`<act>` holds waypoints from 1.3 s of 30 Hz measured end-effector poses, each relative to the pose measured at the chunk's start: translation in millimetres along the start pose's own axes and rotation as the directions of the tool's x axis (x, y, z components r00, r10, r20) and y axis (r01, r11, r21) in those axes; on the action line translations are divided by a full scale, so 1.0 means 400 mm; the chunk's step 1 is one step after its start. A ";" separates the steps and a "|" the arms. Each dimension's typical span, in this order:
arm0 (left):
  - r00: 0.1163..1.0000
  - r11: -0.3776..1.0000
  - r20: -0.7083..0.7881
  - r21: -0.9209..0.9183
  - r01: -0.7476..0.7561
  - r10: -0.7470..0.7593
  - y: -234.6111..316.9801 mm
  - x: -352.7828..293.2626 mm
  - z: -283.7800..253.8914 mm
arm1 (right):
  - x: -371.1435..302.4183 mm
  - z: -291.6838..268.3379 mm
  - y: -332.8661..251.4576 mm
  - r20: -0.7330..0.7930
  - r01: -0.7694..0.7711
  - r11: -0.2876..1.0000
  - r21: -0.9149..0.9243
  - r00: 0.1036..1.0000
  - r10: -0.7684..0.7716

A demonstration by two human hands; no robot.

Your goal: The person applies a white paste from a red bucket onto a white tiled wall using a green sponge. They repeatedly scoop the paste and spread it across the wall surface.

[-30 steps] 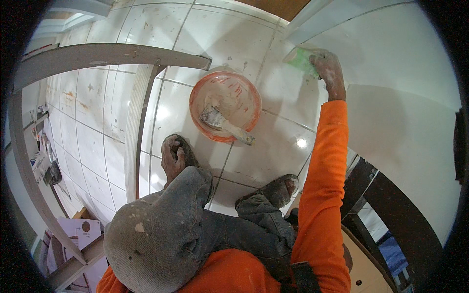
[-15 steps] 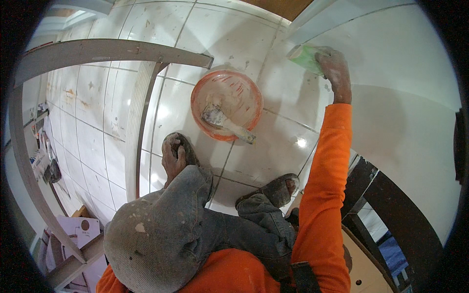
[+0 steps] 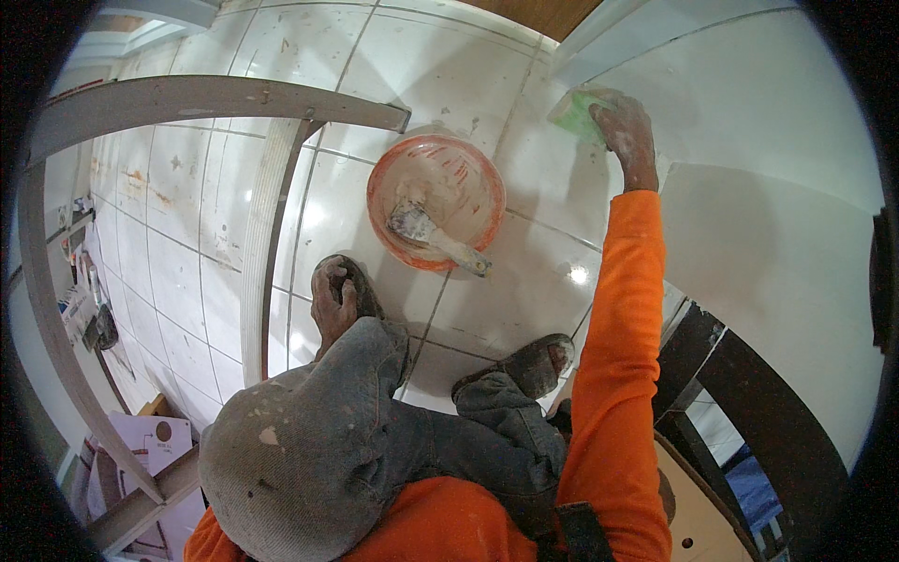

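My right hand (image 3: 626, 134) reaches out at the far right, low by the foot of the white wall. Its fingers are closed around a flat light-green piece (image 3: 573, 112), whose kind I cannot make out. To the left on the floor stands a round orange-rimmed basin (image 3: 495, 180), smeared inside with pale paste. A paste-caked putty knife (image 3: 433, 234) rests in it, its handle sticking out over the near rim. My left hand is out of view; only a bit of that orange sleeve shows at the lower left edge.
A ladder-like frame (image 3: 215, 97) stands at the left. Dark slatted furniture (image 3: 768, 393) is at the right, near my arm. The white wall (image 3: 749, 122) rises at the right. My sandalled feet are on the tiled floor (image 3: 468, 323), near the basin.
My right hand has shifted slightly left and down with the green piece, and the sleeve has followed. The basin and putty knife have stayed in place.
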State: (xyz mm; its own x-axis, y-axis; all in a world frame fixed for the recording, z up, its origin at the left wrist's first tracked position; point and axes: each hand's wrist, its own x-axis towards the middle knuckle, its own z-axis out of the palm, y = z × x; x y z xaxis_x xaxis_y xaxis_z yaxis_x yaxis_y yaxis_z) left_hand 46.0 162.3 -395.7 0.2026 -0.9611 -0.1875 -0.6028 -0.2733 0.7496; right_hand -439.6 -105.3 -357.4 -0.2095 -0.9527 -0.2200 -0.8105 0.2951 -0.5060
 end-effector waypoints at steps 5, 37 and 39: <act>1.000 1.000 -0.001 0.009 0.011 -0.011 -0.004 -0.006 -0.007 | 0.016 0.007 -0.002 0.029 0.013 1.000 -0.027 1.000 -0.013; 0.998 0.997 0.031 0.049 -0.051 0.049 0.002 0.016 0.000 | -0.295 -0.093 0.109 0.244 -0.356 0.316 0.879 0.907 0.344; 0.998 0.996 0.037 0.062 -0.060 0.057 0.004 0.022 -0.001 | -0.311 -0.055 0.130 0.244 -0.308 0.159 0.938 0.913 0.328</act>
State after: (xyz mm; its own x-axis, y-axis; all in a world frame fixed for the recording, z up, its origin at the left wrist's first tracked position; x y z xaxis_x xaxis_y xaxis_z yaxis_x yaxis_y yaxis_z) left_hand 47.1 153.7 -396.0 0.1392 -0.9760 -0.1673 -0.6606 -0.2174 0.7186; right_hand -467.6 27.0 -337.9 -0.3231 -0.7552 -0.5702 0.4487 0.4083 -0.7950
